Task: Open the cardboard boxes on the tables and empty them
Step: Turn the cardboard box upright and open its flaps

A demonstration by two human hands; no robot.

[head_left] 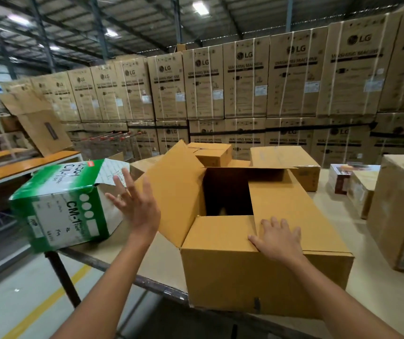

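Observation:
A large brown cardboard box (257, 277) stands on the table's near edge with its flaps partly open and a dark inside showing. My right hand (278, 239) lies flat on its right top flap, fingers spread. Left of it a green and white box marked CM-1 (66, 209) sits tilted at the table's left corner, its top torn open. My left hand (135, 204) is spread out against the right side of that green box, fingers straight.
More brown boxes stand behind the open one (291, 165) (214, 152) and at the right (401, 216). A wall of stacked washing machine cartons (245, 79) fills the back. An orange-topped table (24, 165) is at the left; shopping carts (112, 143) are beyond.

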